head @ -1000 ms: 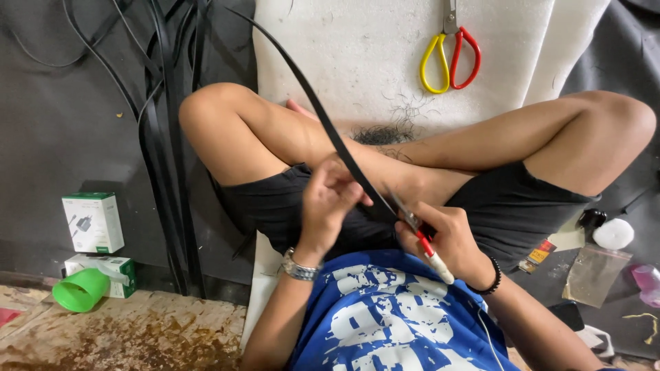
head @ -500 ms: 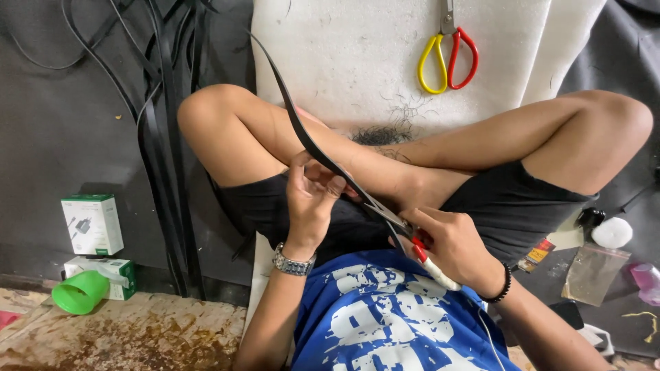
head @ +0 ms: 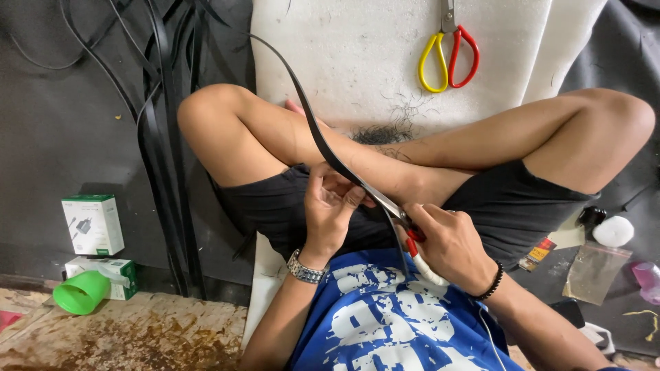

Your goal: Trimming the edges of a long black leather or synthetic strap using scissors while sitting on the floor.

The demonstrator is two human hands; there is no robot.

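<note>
— Strap (head: 323, 148): long, flat, black, it arcs up from the lap over the crossed legs and away toward the upper left, over the pale foam cushion (head: 357, 62). How would it handle, do you reckon?

— Light and limp along its length, I judge; it droops in a curve under its own weight, yet looks stiff enough across its width to stay flat. Rubbery or leathery, so probably not slippery. Best taken close to the cut, pinched flat between thumb and fingers.

— Which is where the left hand (head: 328, 209) is?

— Yes, its fingers are closed on the strap just beside the blades. The right hand (head: 447, 244) is clamped around the red-and-white handles of the scissors (head: 412, 240), blades on the strap over the lap.

— Any change from half a second back?

— The left hand has slid lower along the strap, nearer the scissors, and the strap's arc leans further left. The right hand has barely shifted.

— Around them?

— Yellow-and-red scissors (head: 448, 55) lie untouched on the cushion; loose black strips (head: 161, 137) hang at left; a green cup (head: 81, 292) and white boxes (head: 93, 223) sit lower left.
</note>
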